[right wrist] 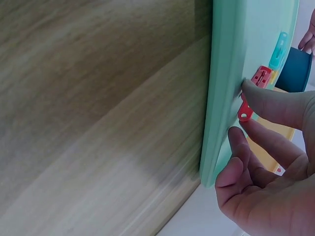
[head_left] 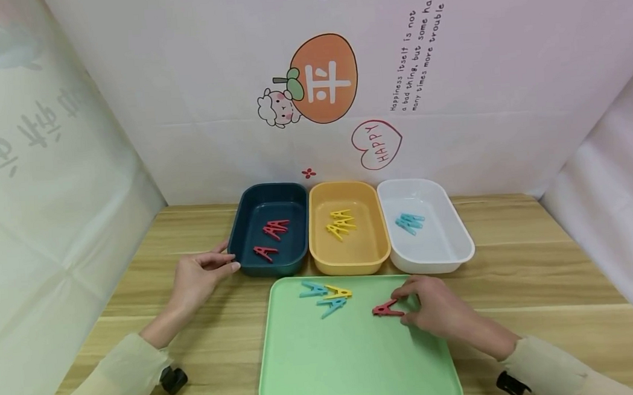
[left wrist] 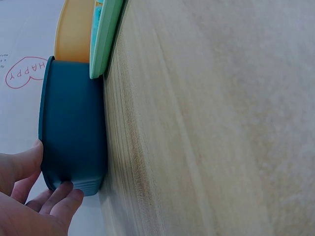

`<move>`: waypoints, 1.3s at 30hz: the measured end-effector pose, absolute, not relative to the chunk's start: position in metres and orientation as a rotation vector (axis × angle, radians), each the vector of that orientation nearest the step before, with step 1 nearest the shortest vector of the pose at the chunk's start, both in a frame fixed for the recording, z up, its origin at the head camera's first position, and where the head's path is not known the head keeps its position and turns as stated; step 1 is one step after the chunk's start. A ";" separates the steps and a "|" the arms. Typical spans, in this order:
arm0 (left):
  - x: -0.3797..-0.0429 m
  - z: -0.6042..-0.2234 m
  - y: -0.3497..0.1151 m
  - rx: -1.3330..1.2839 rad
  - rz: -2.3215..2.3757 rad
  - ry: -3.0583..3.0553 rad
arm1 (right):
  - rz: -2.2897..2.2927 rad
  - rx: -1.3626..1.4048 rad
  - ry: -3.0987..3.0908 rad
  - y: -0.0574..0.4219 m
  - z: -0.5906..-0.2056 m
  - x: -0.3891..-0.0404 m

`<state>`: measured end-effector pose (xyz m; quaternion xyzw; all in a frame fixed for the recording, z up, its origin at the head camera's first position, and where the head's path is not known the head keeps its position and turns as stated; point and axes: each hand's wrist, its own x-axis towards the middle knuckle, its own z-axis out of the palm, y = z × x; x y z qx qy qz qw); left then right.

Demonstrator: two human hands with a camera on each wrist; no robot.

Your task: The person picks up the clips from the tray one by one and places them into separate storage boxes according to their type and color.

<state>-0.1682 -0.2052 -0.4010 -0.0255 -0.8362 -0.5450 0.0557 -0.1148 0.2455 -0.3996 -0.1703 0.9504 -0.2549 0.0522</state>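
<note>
In the head view my right hand (head_left: pixel 434 308) is over the green tray (head_left: pixel 354 364), its thumb and index finger pinching the two handle ends of a red clothespin (head_left: pixel 387 309). The right wrist view shows the same red clothespin (right wrist: pixel 255 93) between thumb and index finger, low over the tray. My left hand (head_left: pixel 199 280) holds the near left corner of a dark blue bin (head_left: pixel 274 271), thumb by the rim and fingers against its outer wall. Two light blue clothespins (head_left: pixel 332 306) and a yellow clothespin (head_left: pixel 340 291) lie together at the tray's far left.
Red clothespins (head_left: pixel 265 252) lie in the dark blue bin. Beside it stand a yellow bin (head_left: pixel 350 267) with yellow clothespins (head_left: pixel 342 223) and a white bin (head_left: pixel 450 253) with light blue clothespins (head_left: pixel 409 222). A printed cloth (head_left: pixel 207 107) hangs behind the wooden table (head_left: pixel 544 280).
</note>
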 end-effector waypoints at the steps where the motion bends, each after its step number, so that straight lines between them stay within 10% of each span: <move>1: -0.168 -0.401 -0.205 -0.077 -1.655 -2.537 | -0.775 -0.520 2.889 0.246 -0.400 -0.115; 39: -0.168 -0.402 -0.206 -0.087 -1.667 -2.537 | -1.131 -0.394 2.797 0.254 -0.393 -0.112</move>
